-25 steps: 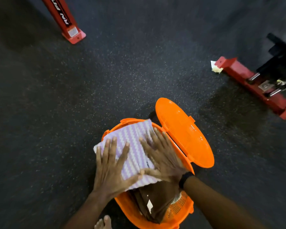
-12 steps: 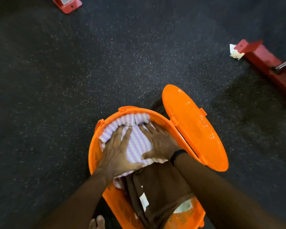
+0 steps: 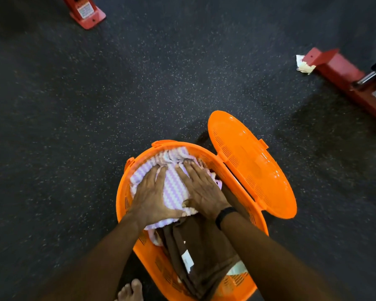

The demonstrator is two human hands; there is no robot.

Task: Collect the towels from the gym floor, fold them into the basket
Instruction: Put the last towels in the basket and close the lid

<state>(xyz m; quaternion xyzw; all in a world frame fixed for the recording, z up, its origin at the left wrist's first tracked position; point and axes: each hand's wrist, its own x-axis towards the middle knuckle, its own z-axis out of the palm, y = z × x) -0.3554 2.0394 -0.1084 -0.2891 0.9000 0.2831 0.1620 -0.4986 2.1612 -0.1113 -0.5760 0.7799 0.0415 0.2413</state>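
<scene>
One second before, the purple-and-white towel lay high across the rim of the orange basket, with a corner hanging outside. Both hands then pushed it down inside. The left hand and the right hand went lower with it, flat on top, and the towel's far edge bunched up against the basket wall.

**Bare arms, one black band**

Your forearms are bare, with no sleeves in view. A narrow black wristband circles your right wrist, smooth and unmarked. At the bottom edge your bare foot shows, toes uncovered.
</scene>
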